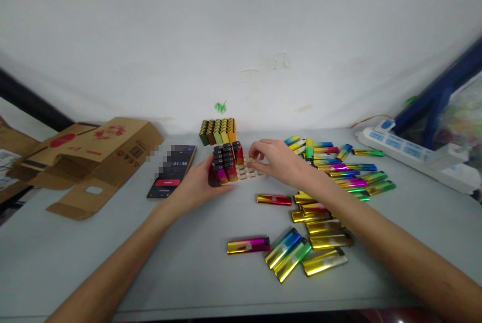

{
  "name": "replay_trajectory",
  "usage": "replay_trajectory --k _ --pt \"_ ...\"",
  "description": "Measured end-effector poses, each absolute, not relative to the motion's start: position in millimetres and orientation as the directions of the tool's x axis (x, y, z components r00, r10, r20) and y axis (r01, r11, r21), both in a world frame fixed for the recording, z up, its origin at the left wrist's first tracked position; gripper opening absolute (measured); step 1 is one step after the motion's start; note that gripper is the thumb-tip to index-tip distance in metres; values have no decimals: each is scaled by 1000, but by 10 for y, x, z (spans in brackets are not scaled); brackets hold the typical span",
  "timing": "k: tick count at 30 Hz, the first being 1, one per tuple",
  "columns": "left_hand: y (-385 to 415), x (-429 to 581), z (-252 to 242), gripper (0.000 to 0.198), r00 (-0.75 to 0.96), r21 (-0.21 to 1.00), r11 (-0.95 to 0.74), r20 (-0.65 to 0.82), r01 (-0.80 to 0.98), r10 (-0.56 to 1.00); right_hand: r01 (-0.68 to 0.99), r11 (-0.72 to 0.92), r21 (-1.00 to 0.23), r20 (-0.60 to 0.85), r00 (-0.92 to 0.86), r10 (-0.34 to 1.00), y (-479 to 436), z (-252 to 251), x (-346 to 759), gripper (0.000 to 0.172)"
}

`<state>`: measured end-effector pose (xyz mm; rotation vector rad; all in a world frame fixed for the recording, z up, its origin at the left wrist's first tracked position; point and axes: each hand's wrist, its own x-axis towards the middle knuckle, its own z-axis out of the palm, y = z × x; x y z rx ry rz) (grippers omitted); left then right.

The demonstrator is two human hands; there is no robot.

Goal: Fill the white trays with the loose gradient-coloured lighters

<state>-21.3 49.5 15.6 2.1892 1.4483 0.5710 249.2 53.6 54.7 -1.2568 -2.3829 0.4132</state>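
Note:
My left hand (pixel 198 181) is wrapped round the left end of a pale lighter tray (pixel 251 173), with the thumb along its front edge. Upright lighters (pixel 229 168) with black tops and red, pink and yellow bodies fill the left part of this tray. One red lighter (pixel 238 154) stands at the back, next to bare round holes. Over those holes hovers my right hand (pixel 266 157). Its fingers are bent, with a gap to the thumb, and no lighter shows between them. Just in front of the tray a red and gold lighter (pixel 274 200) lies flat.
Many shiny lighters (pixel 326 225) lie loose on the right, partly under my right forearm. Behind the tray stands a block of gold-topped lighters (pixel 218 131) near the wall. A phone (pixel 173 172) and an opened cardboard box (pixel 109 149) lie left; a power strip (pixel 414 154) sits far right.

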Motion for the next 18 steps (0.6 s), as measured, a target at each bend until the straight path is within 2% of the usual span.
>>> replay_trajectory --k 6,9,12,15,18 --pt "488 -204 159 78 347 571 -327 78 753 935 755 522 -396 -86 -597 798 80 683 2907 28" --pt "479 -202 175 74 343 560 -322 70 763 937 775 522 -356 -152 -599 786 -56 633 3006 22" --pt "476 -203 184 69 351 566 -328 73 757 934 752 552 -359 -144 -629 764 -55 546 3046 19" --pt "481 -201 178 70 353 580 -333 81 743 932 710 530 -463 -79 -629 774 8 508 3073 21" --pt "487 -200 166 73 352 583 -333 85 741 932 680 436 -589 -39 -563 826 58 533 3100 25"
